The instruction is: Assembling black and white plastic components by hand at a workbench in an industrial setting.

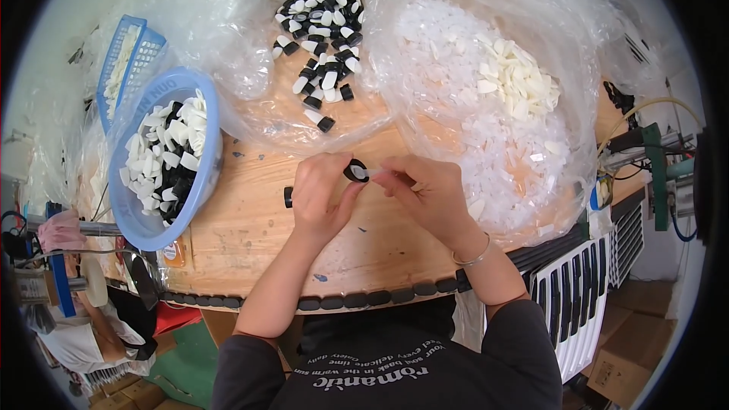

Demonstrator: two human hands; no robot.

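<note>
The small black ring-shaped plastic cap sits pinched at the fingertips of the left hand, raised a little above the round wooden surface, directly in front of the person and between both hands. A thin white plastic piece meets it from the right, held in the fingertips of the right hand; its long axis runs roughly left to right, pointing into the cap's opening. The two parts touch or nearly touch; whether the white piece is already seated cannot be told. Both hands are closed narrow in a fingertip pinch, each around its own part, knuckles facing each other and close together.

Another small black cap lies on the surface just left of the left hand, nearer that hand than the right. Farther left stands a blue plastic bowl of mixed black and white pieces. Beyond the hands, on clear plastic bags, lie a heap of joined black-and-white pieces and, to the right, a heap of white plastic pieces, nearer the right hand.
</note>
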